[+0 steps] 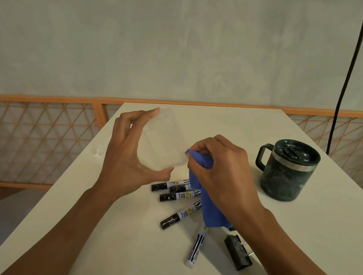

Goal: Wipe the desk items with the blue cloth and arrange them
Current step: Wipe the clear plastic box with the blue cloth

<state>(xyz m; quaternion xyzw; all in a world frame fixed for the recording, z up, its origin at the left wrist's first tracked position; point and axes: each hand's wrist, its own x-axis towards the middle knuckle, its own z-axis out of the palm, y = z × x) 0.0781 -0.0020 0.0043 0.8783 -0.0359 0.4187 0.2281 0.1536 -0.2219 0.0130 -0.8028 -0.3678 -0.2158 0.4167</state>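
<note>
My left hand (pixel 128 154) holds a clear plastic container (pixel 164 140) above the white desk (pixel 120 253), pinched between the fingertips at its far end and the thumb at its near end. Beside it, my right hand (pixel 219 170) grips the blue cloth (pixel 211 213) and presses a bunched corner against the container's right edge. The rest of the cloth hangs down over several black-capped markers (pixel 176 196) lying on the desk. One more marker (pixel 196 246) lies nearer to me.
A dark green lidded mug (pixel 288 169) stands at the right of the desk. A black binder clip (pixel 237 252) lies near my right forearm. A black cable (pixel 348 75) hangs at the right. An orange lattice rail (pixel 31 140) runs behind the desk.
</note>
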